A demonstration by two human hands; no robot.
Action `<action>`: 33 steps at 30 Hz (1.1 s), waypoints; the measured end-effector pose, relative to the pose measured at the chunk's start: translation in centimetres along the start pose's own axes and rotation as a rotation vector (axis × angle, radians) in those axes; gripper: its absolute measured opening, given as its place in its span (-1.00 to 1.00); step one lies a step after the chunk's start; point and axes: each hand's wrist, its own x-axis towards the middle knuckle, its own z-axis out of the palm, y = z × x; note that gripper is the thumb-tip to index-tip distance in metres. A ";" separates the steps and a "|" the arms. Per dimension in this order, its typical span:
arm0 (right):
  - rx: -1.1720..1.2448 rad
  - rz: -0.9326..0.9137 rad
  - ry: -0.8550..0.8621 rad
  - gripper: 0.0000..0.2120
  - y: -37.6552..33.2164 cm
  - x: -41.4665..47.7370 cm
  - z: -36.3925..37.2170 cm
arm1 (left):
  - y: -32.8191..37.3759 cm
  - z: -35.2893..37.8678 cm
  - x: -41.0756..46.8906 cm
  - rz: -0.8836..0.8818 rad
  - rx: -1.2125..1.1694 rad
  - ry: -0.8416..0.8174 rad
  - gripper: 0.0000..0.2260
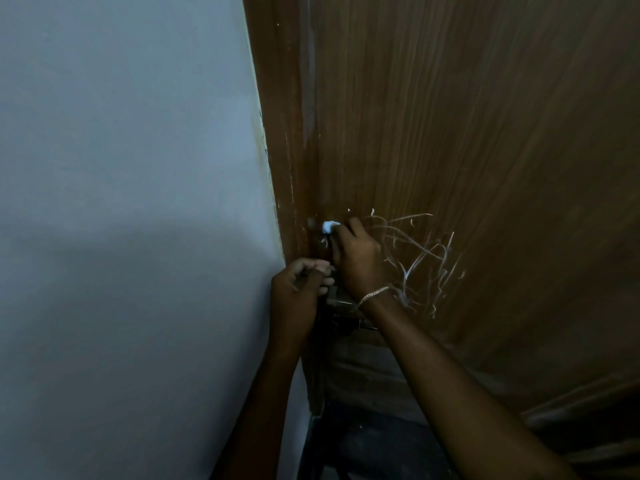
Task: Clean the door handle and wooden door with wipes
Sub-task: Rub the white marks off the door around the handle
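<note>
Grey wall (121, 168) at left, meeting the door (485, 116), brown and scribbled with white marks (422, 258). Left hand (298, 285) curled low at the door's edge, likely steadying it; too dim to tell what, if anything, gripped. Right hand (356, 261) reaching up beside the marks, bracelet (372, 294) at the wrist. Handle (337, 299) dark, half hidden beneath both hands. Wipe (329, 226) bunched in the right fingertips, pressed to the wood above the handle near the edge, seemingly to scrub there.
</note>
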 end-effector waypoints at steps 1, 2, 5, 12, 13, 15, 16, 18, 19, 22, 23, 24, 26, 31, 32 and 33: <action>0.016 0.023 0.040 -0.80 0.5 -0.2 -0.6 | 0.0 -0.1 0.0 0.000 0.000 0.002 -0.85; 0.029 0.046 0.084 -0.80 0.9 0.0 -1.1 | 0.1 -0.2 0.1 0.001 -0.001 0.007 -0.85; 0.032 0.038 0.133 -0.78 0.1 1.8 -1.2 | 0.4 0.1 0.3 0.009 0.001 0.021 -0.85; 0.073 0.139 0.151 -0.79 1.9 -0.9 -1.6 | 0.7 0.1 0.6 0.043 0.006 0.020 -0.85; 0.086 0.132 0.202 -0.79 1.9 -0.2 -1.8 | 0.7 0.0 0.6 0.042 -0.004 0.026 -0.84; 0.092 0.097 0.209 -0.79 1.1 1.5 -1.8 | 0.7 0.0 0.5 0.045 -0.010 0.025 -0.84; 0.070 0.073 0.171 -0.79 0.6 1.8 -1.3 | 0.7 0.0 0.5 0.048 -0.004 0.019 -0.84; 0.018 0.034 0.097 -0.80 0.4 0.9 -0.6 | 0.8 0.2 0.4 0.048 0.004 0.008 -0.84; 0.016 0.035 0.083 -0.82 0.7 0.1 -0.5 | 0.8 0.2 0.4 0.046 0.001 0.006 -0.84; 0.067 0.134 0.164 -0.86 2.0 -0.6 -1.6 | 0.7 -0.1 0.1 0.038 -0.014 0.002 -0.85; 0.079 0.151 0.207 -0.86 2.1 0.0 -2.0 | 0.7 -0.2 0.0 0.038 -0.015 -0.002 -0.85; 0.089 0.150 0.234 -0.85 2.0 0.7 -2.3 | 0.7 -0.2 -0.1 0.039 -0.016 -0.005 -0.85; 0.085 0.106 0.201 -0.84 1.3 1.5 -2.1 | 0.8 0.0 -0.1 0.041 -0.016 -0.016 -0.84; 0.080 0.134 0.141 -0.80 2.7 -1.4 -1.6 | 1.0 0.4 -0.2 0.049 -0.002 -0.054 -0.86; 0.104 0.156 0.198 -0.81 3.3 -1.4 -1.9 | 0.9 0.4 -0.2 0.050 0.006 -0.055 -0.85; 0.123 0.158 0.249 -0.81 3.5 -1.0 -2.2 | 0.9 0.3 -0.3 0.052 0.015 -0.055 -0.85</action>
